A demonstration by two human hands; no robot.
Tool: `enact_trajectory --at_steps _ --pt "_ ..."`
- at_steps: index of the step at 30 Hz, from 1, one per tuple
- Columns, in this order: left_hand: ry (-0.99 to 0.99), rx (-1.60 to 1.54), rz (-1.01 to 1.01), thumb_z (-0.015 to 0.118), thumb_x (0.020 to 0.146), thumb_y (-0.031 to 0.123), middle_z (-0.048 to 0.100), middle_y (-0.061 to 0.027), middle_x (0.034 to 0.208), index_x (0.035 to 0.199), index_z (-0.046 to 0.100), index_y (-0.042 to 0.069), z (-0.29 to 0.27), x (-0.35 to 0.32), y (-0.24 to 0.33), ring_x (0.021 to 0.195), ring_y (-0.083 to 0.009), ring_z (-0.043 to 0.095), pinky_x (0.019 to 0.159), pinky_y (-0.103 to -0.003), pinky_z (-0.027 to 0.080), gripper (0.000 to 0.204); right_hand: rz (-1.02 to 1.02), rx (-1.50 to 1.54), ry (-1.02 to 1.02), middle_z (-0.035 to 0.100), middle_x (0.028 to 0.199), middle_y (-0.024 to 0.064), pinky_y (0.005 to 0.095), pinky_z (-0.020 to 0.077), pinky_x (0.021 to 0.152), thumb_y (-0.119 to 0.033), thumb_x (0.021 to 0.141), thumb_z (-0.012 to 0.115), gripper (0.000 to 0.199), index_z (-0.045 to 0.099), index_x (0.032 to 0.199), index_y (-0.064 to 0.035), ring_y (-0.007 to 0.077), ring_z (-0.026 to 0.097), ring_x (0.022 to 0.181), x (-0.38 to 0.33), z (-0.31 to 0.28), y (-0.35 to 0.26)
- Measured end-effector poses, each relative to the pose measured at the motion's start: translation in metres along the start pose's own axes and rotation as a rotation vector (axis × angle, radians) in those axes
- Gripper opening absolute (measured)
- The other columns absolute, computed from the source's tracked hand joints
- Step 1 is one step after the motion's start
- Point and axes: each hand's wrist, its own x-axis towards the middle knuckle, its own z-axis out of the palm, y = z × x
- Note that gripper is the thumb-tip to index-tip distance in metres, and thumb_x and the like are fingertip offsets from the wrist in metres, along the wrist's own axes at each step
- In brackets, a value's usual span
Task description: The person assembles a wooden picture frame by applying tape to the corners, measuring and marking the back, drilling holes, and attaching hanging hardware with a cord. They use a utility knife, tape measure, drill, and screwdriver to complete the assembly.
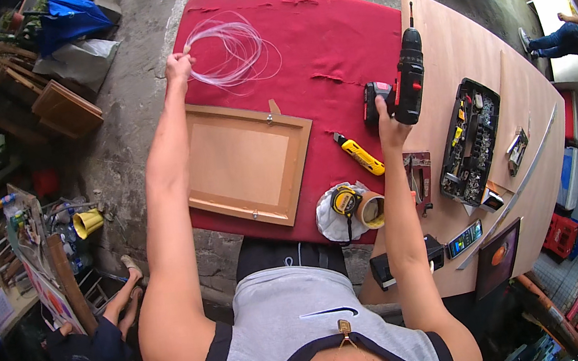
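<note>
My left hand [179, 65] is closed on one edge of a loose coil of clear nylon line [242, 46], over the far left of the red cloth. My right hand [393, 126] grips a black and red cordless drill [408, 77] whose bit points away from me. Between my arms lies a wooden picture frame [291, 169], back side up, with metal fittings on its rails. A yellow utility knife [359, 154] rests just left of my right forearm. Closer to me, a yellow and black tape measure [345, 201] sits on a white cloth beside a roll of tape [371, 210].
The red-covered table [350, 33] adjoins a plywood top [438, 37]. A black organizer of screws [470, 142], a phone [465, 239] and a long metal ruler [536, 170] lie on the plywood. One person [569, 37] stands far right; another [99, 344] is low on the left.
</note>
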Motion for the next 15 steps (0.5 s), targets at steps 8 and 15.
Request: enact_trajectory --at_steps 8,15 --pt "-0.272 -0.775 0.002 0.047 0.089 0.007 0.031 0.0044 0.058 0.108 0.049 0.008 -0.114 -0.132 0.191 0.044 -0.0057 0.026 0.039 -0.022 0.024 0.02 0.04 0.07 -0.231 0.059 0.104 0.0143 0.0351 0.043 0.09 -0.014 0.074 0.072 0.039 0.059 0.108 0.0018 0.0273 0.056 0.098 -0.124 0.003 -0.076" --pt "-0.896 -0.803 0.028 0.042 0.09 0.013 0.022 0.0059 0.057 0.118 0.052 0.004 -0.218 -0.214 0.288 0.041 -0.003 0.019 0.034 -0.019 0.016 0.032 -0.308 0.285 -0.535 0.05 0.127 0.0188 0.0381 0.0355 0.103 -0.022 0.068 0.075 0.069 0.047 0.127 -0.0017 0.0303 0.046 0.121 -0.086 0.083 -0.17"
